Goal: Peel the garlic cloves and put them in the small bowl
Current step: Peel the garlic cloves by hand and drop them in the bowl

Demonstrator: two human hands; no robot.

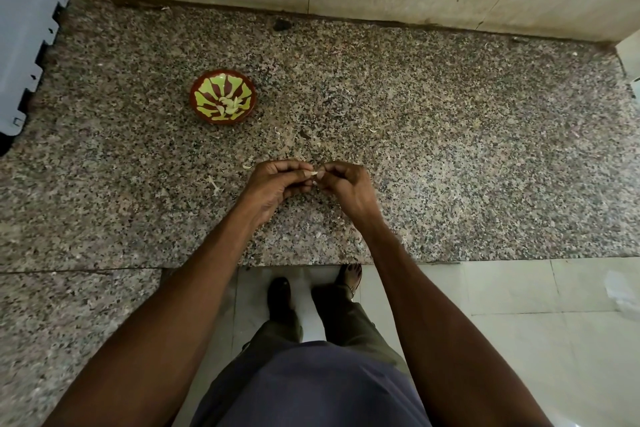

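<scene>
garlic clove [314, 174] pinched between left hand [277, 184] and right hand [346, 185], small bowl [223, 97] well apart

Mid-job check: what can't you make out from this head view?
- Garlic clove: only a pale tip shows between the left hand and right hand; curled fingers hide how much is peeled.
- Bowl: peeled cloves lie bunched together, too small to count.
- Skin scraps on the counter: hard to tell from the speckled stone.
- Grey object: cut off by the left edge.
</scene>
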